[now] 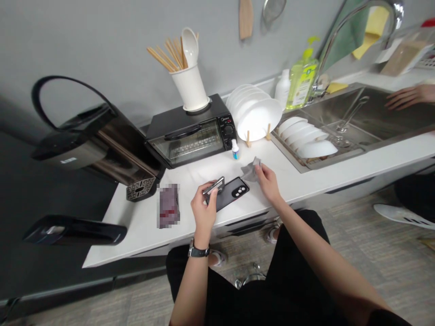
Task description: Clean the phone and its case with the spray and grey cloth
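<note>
My left hand (pixel 205 203) is closed on a small flat piece with a shiny metal edge (pixel 217 184), tilted up over a phone case (pixel 231 194). Whether that piece is joined to the case, I cannot tell. The case is dark and see-through, with camera cutouts at its right end, and lies on the white counter (pixel 193 176). A crumpled grey cloth (pixel 250 171) is pinched in my right hand (pixel 268 181), just right of the case. Behind them stands a small white bottle with a blue label (pixel 235 150).
Left of my hands lies a blurred-out dark item (pixel 168 206), near a black drinks machine (pixel 118 149). A toaster oven (pixel 193 136) bears a utensil holder (pixel 190 88). Plates (pixel 256 118) stand in a rack beside the sink (pixel 370 131), where another person's hand (pixel 413 96) shows.
</note>
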`<state>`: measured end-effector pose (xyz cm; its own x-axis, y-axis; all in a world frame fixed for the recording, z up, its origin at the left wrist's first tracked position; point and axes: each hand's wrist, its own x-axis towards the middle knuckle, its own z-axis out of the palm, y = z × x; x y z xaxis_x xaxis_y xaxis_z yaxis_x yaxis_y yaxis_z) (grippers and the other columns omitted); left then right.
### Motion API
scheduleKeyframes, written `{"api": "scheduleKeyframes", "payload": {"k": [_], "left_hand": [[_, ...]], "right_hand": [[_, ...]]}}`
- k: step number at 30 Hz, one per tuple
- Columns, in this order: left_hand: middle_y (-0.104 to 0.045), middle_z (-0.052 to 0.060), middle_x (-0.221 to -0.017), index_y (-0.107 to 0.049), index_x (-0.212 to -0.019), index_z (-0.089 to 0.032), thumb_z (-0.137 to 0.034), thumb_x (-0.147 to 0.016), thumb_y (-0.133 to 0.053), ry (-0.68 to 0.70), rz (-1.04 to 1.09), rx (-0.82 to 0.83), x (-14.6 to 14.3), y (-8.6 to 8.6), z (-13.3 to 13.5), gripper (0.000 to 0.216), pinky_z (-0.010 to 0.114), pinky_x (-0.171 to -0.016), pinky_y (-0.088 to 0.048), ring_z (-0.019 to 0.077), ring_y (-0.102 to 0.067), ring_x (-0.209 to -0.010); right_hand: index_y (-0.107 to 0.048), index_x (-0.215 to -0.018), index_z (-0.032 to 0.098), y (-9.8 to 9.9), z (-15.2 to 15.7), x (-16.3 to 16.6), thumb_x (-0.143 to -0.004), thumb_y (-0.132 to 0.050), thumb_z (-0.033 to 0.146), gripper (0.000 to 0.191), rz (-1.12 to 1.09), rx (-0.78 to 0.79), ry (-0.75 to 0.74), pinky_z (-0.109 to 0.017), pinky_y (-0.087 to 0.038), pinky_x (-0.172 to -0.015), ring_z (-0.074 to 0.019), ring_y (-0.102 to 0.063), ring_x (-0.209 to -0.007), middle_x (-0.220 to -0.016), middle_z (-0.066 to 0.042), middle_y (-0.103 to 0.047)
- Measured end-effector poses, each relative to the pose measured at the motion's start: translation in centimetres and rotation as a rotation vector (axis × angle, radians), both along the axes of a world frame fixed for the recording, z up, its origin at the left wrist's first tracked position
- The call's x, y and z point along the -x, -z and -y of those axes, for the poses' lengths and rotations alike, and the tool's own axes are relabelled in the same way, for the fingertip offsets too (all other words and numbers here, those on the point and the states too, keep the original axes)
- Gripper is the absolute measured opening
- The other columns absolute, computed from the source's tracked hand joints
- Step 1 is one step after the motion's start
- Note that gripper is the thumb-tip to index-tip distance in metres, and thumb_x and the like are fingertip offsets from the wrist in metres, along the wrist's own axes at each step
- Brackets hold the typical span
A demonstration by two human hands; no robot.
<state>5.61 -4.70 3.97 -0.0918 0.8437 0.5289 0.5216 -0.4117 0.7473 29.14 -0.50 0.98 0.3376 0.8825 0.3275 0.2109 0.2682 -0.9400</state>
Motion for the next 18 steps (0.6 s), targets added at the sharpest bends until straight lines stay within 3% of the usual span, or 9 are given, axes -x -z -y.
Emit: {"api": "scheduleKeyframes", "payload": {"k": [4, 8, 12, 15, 18], "left_hand": [[-0.08, 0.004, -0.124, -0.065, -0.126, -0.026, -0.026, -0.103, -0.062, 0.138, -0.144, 0.084, -0.5, 0.7, -0.6, 0.023, 0.031, -0.1, -0.059, 0.0199, -0.077, -0.114], [-0.081, 0.005, -0.12, -0.07, -0.126, -0.026, -0.029, -0.107, -0.056, 0.094, -0.251, 0.021, -0.9, 0.6, -0.9, 0.023, 0.028, -0.092, -0.059, 0.0192, -0.08, -0.103], [-0.083, 0.007, -0.109, -0.072, -0.122, -0.022, -0.033, -0.108, -0.054, 0.018, -0.253, -0.014, -1.3, 0.2, -1.3, 0.025, 0.025, -0.08, -0.057, 0.0182, -0.08, -0.089], [-0.083, 0.008, -0.097, -0.074, -0.118, -0.019, -0.026, -0.105, -0.057, -0.013, -0.311, -0.009, -1.5, 0.7, -1.9, 0.023, 0.026, -0.073, -0.054, 0.02, -0.079, -0.082], [-0.079, 0.009, -0.079, -0.076, -0.093, -0.015, -0.014, -0.096, -0.06, -0.043, -0.455, 0.034, -1.7, 1.3, -2.6, 0.017, 0.029, -0.065, -0.049, 0.0223, -0.075, -0.071]], "right_hand": [[-0.042, -0.068, 0.025, -3.0, 1.5, 2.1, -0.107, -0.038, 0.066, 0.057, 0.252, -0.151, -0.1, -0.031, -0.036, -0.06, -0.0154, -0.042, -0.06, -0.062, 0.003, -0.042], [-0.062, -0.091, 0.023, -5.5, 2.1, 4.2, -0.112, -0.038, 0.043, 0.037, 0.507, -0.391, -0.246, -0.038, -0.054, -0.079, -0.0228, -0.064, -0.087, -0.09, -0.007, -0.067], [-0.062, -0.122, 0.02, -5.7, 1.5, 5.4, -0.112, -0.039, 0.033, 0.029, 0.644, -0.452, -0.297, -0.042, -0.058, -0.092, -0.0271, -0.067, -0.111, -0.118, -0.015, -0.071], [-0.061, -0.126, 0.018, -5.4, 1.2, 6.0, -0.11, -0.044, 0.035, 0.029, 0.71, -0.478, -0.255, -0.044, -0.058, -0.091, -0.0292, -0.066, -0.111, -0.121, -0.017, -0.069], [-0.064, -0.122, 0.019, -5.6, 0.9, 6.6, -0.106, -0.055, 0.043, 0.031, 0.768, -0.581, -0.252, -0.051, -0.054, -0.102, -0.0316, -0.064, -0.113, -0.116, -0.015, -0.071]]}}
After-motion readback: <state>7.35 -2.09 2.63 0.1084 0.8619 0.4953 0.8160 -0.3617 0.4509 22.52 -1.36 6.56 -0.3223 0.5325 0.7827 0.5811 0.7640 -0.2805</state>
